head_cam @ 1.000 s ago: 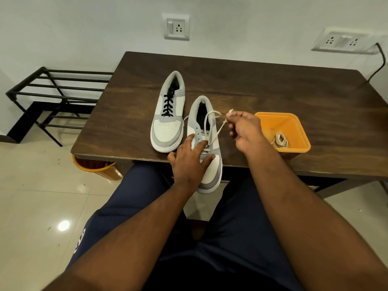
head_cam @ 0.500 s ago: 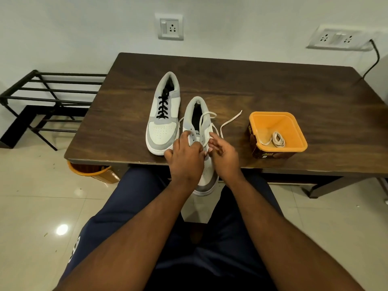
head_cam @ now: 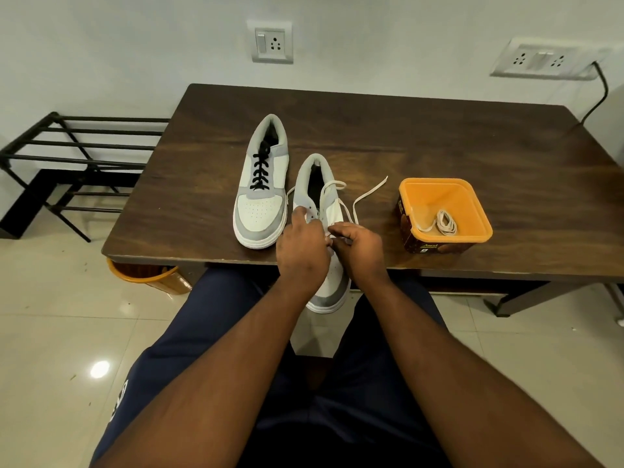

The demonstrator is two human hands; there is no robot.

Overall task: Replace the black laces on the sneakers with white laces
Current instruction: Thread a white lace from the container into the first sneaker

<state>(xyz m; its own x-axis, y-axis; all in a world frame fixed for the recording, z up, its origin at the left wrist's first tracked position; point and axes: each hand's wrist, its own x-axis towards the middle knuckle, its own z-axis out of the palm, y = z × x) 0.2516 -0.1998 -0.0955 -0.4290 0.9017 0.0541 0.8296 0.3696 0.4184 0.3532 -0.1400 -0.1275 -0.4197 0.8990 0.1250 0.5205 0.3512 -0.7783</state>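
A single wide-angle view is given, taken from the person's head and aimed forward and down. The forearms are seen entering from the bottom edge, with the lap directly below. The table [head_cam: 439, 136] is framed at close range across the middle of the frame, and the wall [head_cam: 135, 45] fills the top. Straight lines are bent near the edges.

The near sneaker [head_cam: 315, 197]'s lower eyelets are being covered by both hands; the worktop [head_cam: 439, 136]'s right end is being cropped; the tub [head_cam: 413, 244]'s label is too small to be read.
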